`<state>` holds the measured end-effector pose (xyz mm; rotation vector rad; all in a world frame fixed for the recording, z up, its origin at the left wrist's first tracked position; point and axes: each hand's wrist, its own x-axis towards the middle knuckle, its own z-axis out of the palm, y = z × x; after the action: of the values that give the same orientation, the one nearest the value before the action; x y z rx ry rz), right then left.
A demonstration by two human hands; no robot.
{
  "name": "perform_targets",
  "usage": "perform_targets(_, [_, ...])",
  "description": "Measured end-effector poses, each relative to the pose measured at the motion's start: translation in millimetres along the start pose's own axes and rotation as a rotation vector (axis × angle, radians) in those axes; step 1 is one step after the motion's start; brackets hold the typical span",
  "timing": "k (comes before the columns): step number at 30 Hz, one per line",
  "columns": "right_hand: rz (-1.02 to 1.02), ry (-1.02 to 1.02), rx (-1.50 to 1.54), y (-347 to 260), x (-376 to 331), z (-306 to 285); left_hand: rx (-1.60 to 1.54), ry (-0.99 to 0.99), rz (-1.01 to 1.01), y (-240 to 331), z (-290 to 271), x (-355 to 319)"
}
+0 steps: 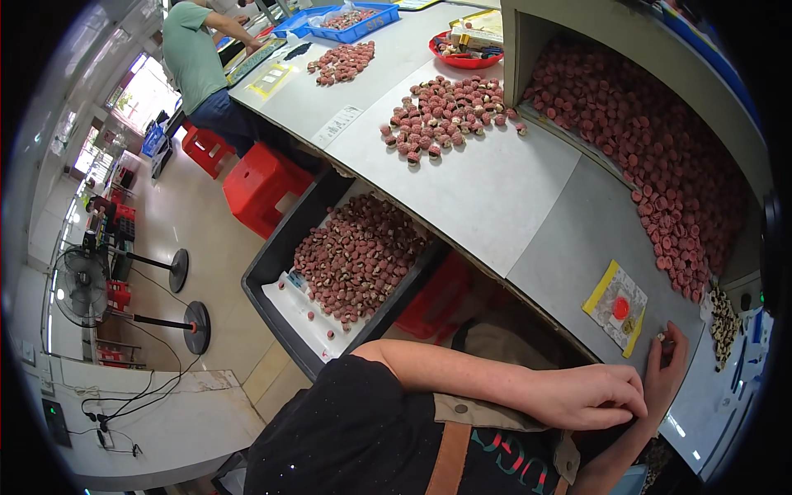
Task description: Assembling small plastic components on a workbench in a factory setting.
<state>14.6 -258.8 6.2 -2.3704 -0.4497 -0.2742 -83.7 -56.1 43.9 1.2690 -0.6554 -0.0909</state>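
My left hand [596, 398] reaches across my body with its fingers curled together, palm down, near my right wrist. Whatever it holds, if anything, is hidden. My right hand [670, 365] is at the table's near right, pinching a small pale piece [660, 337] between thumb and finger; its exact kind is too small to tell. Just left of it lies a yellow-edged sheet [591, 307] bearing a round red item [621, 308]. Beyond are loose pink-red bumpy caps [672, 239], spilling from a large heap in a grey-walled compartment.
Lychee-like pink balls [445, 111] lie grouped on the grey table [487, 202]. A dark bin [268, 289] of them stands at my left. Black-and-cream small parts [726, 326] lie far right. Also around are a red tray [466, 59], red stools [260, 188] and a co-worker [194, 58].
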Motion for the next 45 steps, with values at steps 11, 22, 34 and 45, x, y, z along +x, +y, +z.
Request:
perform_targets(11, [-0.012, -0.016, -0.032, 5.4, 1.2, -1.5, -0.012, -0.051, -0.041, -1.2, -5.2, 0.9])
perform_targets(22, [-0.056, -0.005, -0.041, 6.2, 2.6, -2.3, -0.063, -0.001, -0.049, -1.6, -10.1, 3.5])
perform_targets(34, [-0.024, -0.023, -0.042, 4.0, 2.6, -0.2, -0.085, 0.067, -0.071, 2.2, -15.7, 3.7])
perform_targets(45, [-0.014, -0.048, -0.016, 1.4, 16.3, 0.6, -0.294, 0.538, -0.293, 1.0, -59.5, 10.9])
